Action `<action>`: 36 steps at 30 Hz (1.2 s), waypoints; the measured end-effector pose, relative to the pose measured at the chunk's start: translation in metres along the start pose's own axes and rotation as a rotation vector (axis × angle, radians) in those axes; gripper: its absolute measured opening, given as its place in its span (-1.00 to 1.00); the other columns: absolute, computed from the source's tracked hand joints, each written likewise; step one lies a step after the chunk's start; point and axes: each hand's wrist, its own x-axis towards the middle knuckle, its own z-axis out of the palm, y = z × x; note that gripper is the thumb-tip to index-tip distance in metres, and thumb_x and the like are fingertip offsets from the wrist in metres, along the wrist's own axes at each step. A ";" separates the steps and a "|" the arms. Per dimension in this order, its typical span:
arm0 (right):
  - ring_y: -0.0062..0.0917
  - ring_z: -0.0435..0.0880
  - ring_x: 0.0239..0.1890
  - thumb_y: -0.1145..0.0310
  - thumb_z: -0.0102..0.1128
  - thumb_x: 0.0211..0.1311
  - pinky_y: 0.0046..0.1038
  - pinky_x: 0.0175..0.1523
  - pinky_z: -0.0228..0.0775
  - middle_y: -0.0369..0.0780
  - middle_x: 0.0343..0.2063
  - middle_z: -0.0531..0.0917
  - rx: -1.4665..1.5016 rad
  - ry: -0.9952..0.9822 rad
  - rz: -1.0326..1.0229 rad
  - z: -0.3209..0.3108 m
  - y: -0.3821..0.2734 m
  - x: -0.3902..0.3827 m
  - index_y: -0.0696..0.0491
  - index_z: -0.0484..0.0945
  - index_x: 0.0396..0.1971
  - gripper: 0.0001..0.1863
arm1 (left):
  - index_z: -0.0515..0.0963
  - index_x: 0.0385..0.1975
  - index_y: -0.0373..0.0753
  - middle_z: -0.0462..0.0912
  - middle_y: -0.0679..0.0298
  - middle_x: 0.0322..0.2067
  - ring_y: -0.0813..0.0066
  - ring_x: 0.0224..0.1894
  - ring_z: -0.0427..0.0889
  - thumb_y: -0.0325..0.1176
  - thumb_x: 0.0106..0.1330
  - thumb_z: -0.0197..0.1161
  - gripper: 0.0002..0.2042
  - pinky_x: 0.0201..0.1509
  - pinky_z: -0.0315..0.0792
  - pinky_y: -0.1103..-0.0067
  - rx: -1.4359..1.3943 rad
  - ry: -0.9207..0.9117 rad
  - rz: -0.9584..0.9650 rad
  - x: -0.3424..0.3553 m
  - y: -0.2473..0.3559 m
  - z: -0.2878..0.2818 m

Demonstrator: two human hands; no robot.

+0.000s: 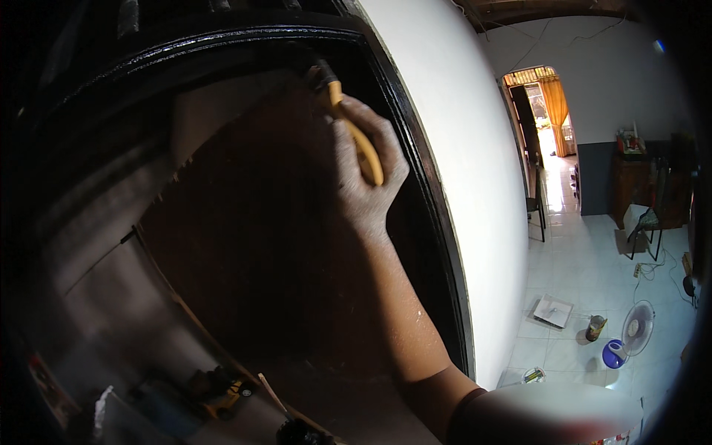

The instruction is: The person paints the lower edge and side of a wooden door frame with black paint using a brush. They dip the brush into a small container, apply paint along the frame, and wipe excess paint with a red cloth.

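Pinched at upper centre between thumb and curled fingers of the right hand (362, 194): brush (362, 142), slanting up-left from the palm, tip just below the black frame's (419, 156) top, contact too dark to tell. Left hand out of view.

Raised right forearm (415, 326) slants up-left; speckled right hand (367, 167) curls in a grip

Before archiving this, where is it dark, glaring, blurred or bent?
Head view: shadow dims the tip of the yellow-handled brush; head view: glare floods the far doorway beside the orange curtain; head view: a pale shape blurs, lower right; head view: the glossy black frame bows.
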 end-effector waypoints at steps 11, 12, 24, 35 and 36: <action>-0.50 0.81 0.00 0.39 0.29 0.56 -0.43 0.13 0.72 -0.11 -0.06 0.77 -0.188 0.195 0.016 0.010 -0.002 0.005 0.17 0.65 0.13 -0.73 | 0.57 0.01 -0.25 0.65 0.24 -0.30 0.44 -0.46 0.64 -0.59 0.27 0.50 -0.65 -0.38 0.61 0.57 0.213 -0.019 0.139 -0.003 -0.001 0.001; -0.50 0.81 -0.01 0.40 0.30 0.55 -0.43 0.11 0.71 -0.11 -0.06 0.77 -0.134 0.195 0.014 0.015 0.001 0.005 0.17 0.65 0.13 -0.72 | 0.57 0.03 -0.24 0.66 0.23 -0.30 0.42 -0.46 0.65 -0.50 0.34 0.44 -0.70 -0.38 0.62 0.56 -0.045 0.022 -0.014 -0.008 -0.010 0.001; -0.49 0.75 0.09 0.48 0.25 0.55 -0.45 0.22 0.59 -0.10 0.04 0.73 -0.100 0.162 0.048 0.021 -0.005 -0.008 0.20 0.60 0.14 -0.73 | 0.52 0.28 -0.16 0.72 0.21 -0.14 0.40 -0.30 0.68 -0.68 0.27 0.47 -0.43 -0.19 0.69 0.51 0.031 0.052 0.072 -0.019 -0.002 -0.002; -0.43 0.75 0.13 0.51 0.28 0.50 -0.39 0.25 0.61 -0.02 0.11 0.71 -0.037 0.176 -0.056 0.039 -0.015 -0.018 0.24 0.59 0.13 -0.72 | 0.51 0.27 -0.18 0.71 0.28 -0.29 0.55 -0.44 0.64 -0.69 0.21 0.55 -0.39 -0.37 0.59 0.60 0.282 0.022 0.096 -0.022 -0.011 -0.025; -0.42 0.76 0.12 0.53 0.27 0.50 -0.39 0.24 0.62 -0.02 0.10 0.70 -0.011 0.222 -0.025 0.038 -0.017 -0.019 0.24 0.59 0.13 -0.72 | 0.51 0.26 -0.18 0.71 0.28 -0.28 0.56 -0.44 0.64 -0.69 0.20 0.55 -0.39 -0.37 0.59 0.60 0.278 0.016 0.096 -0.022 -0.011 -0.026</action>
